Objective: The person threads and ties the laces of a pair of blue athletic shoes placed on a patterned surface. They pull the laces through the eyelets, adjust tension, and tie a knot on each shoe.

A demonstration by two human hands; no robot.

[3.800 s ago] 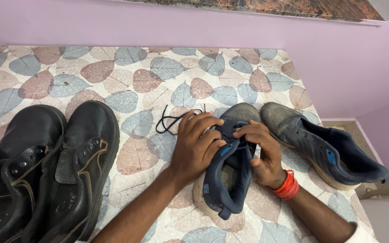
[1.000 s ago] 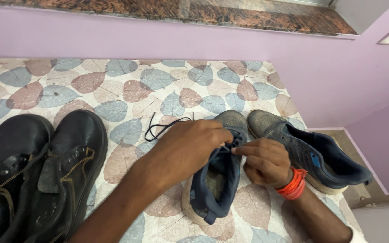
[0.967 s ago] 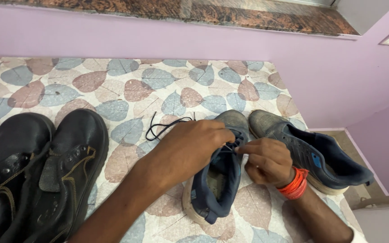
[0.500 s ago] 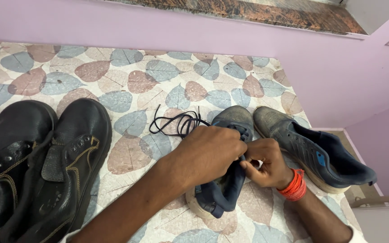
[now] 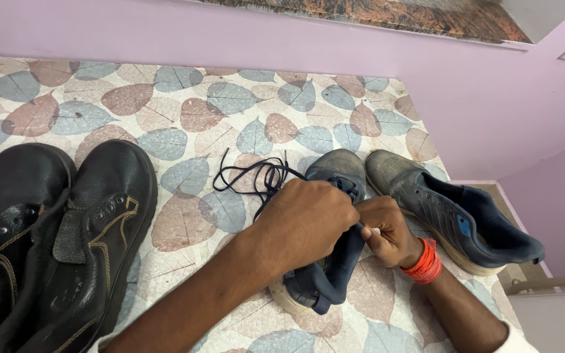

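A dark blue sneaker lies toe-away on the leaf-patterned surface. My left hand is closed over its lacing area, gripping the black shoelace, which trails in loops to the upper left. My right hand, with a red band at the wrist, grips the sneaker's right side next to the left hand. The lace holes are hidden under both hands. The matching sneaker lies just to the right, with no lace visible.
A pair of black leather safety shoes sits at the left. A purple wall borders the surface at the back and right. The surface's right edge drops to a floor beside the second sneaker.
The lace has been drawn out further and lies in bigger loops left of the toe. My left hand has shifted lower over the sneaker, nearer my right hand.
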